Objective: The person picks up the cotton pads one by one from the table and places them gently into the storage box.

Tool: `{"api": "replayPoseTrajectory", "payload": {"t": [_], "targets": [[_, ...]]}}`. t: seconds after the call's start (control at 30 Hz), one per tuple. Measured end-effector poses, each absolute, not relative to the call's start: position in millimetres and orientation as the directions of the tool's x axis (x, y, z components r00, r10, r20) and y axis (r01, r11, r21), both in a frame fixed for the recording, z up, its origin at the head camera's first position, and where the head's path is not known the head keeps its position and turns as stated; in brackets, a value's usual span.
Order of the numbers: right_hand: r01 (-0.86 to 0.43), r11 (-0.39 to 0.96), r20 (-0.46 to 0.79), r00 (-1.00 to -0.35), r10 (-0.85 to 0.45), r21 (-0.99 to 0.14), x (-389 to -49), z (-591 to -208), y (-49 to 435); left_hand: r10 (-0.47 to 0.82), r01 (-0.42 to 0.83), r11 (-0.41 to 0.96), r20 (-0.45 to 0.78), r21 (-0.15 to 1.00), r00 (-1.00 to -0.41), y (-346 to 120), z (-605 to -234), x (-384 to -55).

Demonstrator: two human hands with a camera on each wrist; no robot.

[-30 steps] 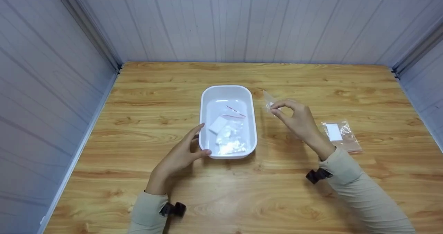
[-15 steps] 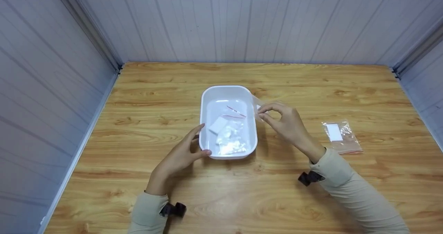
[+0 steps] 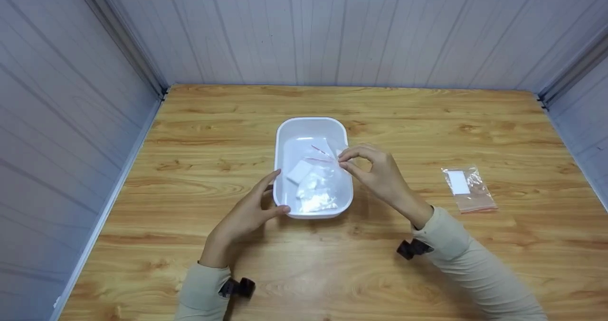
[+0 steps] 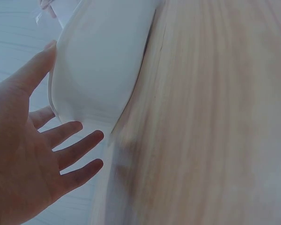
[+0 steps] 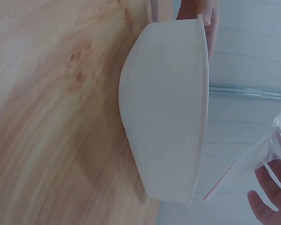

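A white plastic tub [image 3: 294, 132] stands on the table with clear zip bags inside; a bag of small white pieces [image 3: 317, 193] and a white square piece [image 3: 300, 171] show there. My left hand [image 3: 249, 212] rests against the tub's near-left corner, thumb and index finger touching the rim; in the left wrist view its other fingers are spread, fairly straight. My right hand [image 3: 377, 174] pinches a clear zip bag [image 5: 250, 159] with a red seal line between thumb and fingertips, over the tub's right side. Part of that bag is hidden by the fingers.
Another zip bag with a white rectangle inside [image 3: 459, 182] lies flat on the wooden table [image 3: 199, 136] to the right. Grey panel walls [image 3: 313, 31] border the table at the back and both sides.
My right hand has moved left with the pinched zip bag, from right of the tub to over its right side. The left hand and the tub have stayed in place.
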State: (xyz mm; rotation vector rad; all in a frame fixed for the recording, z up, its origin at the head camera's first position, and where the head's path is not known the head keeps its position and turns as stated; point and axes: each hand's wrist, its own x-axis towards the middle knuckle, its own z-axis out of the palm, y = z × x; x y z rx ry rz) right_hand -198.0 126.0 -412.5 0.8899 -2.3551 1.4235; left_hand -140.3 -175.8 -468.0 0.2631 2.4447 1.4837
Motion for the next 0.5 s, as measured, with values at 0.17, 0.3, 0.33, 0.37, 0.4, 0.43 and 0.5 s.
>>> {"api": "replayPoseTrajectory", "payload": {"t": [0.17, 0.3, 0.33, 0.37, 0.4, 0.43, 0.5], "targets": [[-0.636, 0.325, 0.511, -0.764, -0.393, -0.7, -198, -417, 122, 0.282, 0.004, 0.466, -0.145, 0.885, -0.948, -175, -467, -140], [-0.654, 0.303, 0.526, -0.747, -0.407, -0.693, -197, -422, 118, 0.277, -0.008, 0.469, -0.156, 0.883, -0.948, -175, -467, -140], [-0.655, 0.3, 0.528, -0.745, -0.408, -0.694, -197, -423, 117, 0.277, -0.007, 0.468, -0.155, 0.884, -0.948, -175, -468, -141], [-0.655, 0.296, 0.528, -0.745, -0.408, -0.695, -197, -423, 116, 0.277, -0.005, 0.468, -0.152, 0.883, -0.949, -175, -468, -141], [-0.654, 0.294, 0.526, -0.745, -0.411, -0.697, -196, -424, 115, 0.276, -0.006, 0.47, -0.153, 0.883, -0.949, -175, -468, -141], [-0.653, 0.294, 0.524, -0.746, -0.412, -0.698, -196, -425, 115, 0.275, -0.006, 0.47, -0.152, 0.883, -0.949, -175, -468, -141], [-0.654, 0.294, 0.521, -0.744, -0.418, -0.697, -195, -427, 113, 0.275, -0.005, 0.466, -0.15, 0.885, -0.95, -175, -469, -141]]}}
